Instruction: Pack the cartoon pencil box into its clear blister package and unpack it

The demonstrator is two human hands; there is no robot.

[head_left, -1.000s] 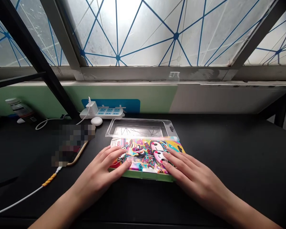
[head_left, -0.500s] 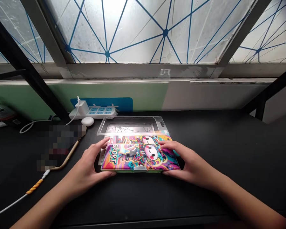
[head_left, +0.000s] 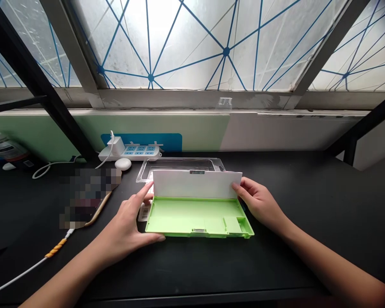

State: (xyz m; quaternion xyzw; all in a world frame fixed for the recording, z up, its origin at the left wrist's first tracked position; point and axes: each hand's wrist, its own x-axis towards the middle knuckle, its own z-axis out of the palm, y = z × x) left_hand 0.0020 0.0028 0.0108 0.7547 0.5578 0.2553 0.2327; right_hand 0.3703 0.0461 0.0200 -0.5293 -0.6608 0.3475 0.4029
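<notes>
A green pencil case (head_left: 195,220) lies open on the black surface (head_left: 308,222), its long side running across the view. The lid (head_left: 195,185) stands raised along the far edge of the case, its plain white inner face toward the camera. The tray of the case shows small divided compartments at its right end.

The left hand (head_left: 128,226) sits at the left end of the case: the thumb lies along the near left corner of the tray, and a finger reaches up to the left edge of the lid. The hand is partly curled about that end, gripping the case. The right hand (head_left: 259,201) is at the right end of the case, its fingertips pinching the right edge of the lid and holding it upright.

A clear plastic tray (head_left: 179,164) lies just behind the case, partly hidden by the lid. A small white label (head_left: 143,212) shows at the left end of the case, under the left hand. Beyond and left of the case, a white power strip (head_left: 137,150) with a plugged-in charger sits against the wall, and a white rounded object (head_left: 122,164) lies just in front of the strip. A white cable with an orange-wrapped end (head_left: 56,248) runs across the surface, well left of the case. A bottle (head_left: 6,147) stands far to the left.
</notes>
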